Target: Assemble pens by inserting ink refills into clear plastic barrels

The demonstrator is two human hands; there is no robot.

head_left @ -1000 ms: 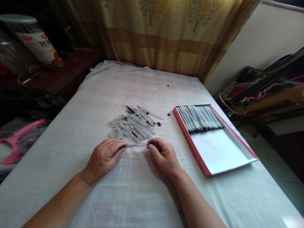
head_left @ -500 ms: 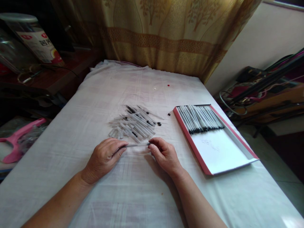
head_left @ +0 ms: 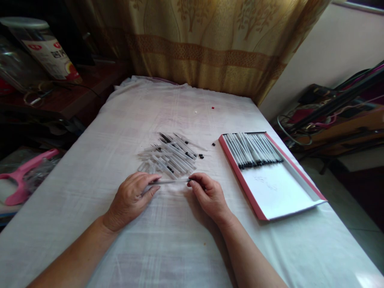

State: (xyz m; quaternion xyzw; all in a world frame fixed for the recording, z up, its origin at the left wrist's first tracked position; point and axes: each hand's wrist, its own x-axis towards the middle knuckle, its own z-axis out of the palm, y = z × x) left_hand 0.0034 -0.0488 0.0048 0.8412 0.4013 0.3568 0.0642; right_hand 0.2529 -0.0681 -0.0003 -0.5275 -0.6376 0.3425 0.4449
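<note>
My left hand (head_left: 130,200) and my right hand (head_left: 209,195) rest on the white cloth and pinch the two ends of one thin clear tube (head_left: 171,182) held level between them. Just beyond the hands lies a loose pile of clear tubes (head_left: 168,156) with black tips. To the right sits a shallow white tray with a red rim (head_left: 240,180). A neat row of finished tubes (head_left: 253,150) with black ends fills its far part.
A few small black caps (head_left: 201,156) lie between pile and tray; a red bit (head_left: 213,107) sits farther back. The table (head_left: 168,248) has a curtain behind, a pink tool (head_left: 21,176) and a jar (head_left: 45,48) on the left, cables (head_left: 330,112) on the right.
Both hands have barely shifted, edging slightly away from me with the tube still held between them. Nothing else has moved.
</note>
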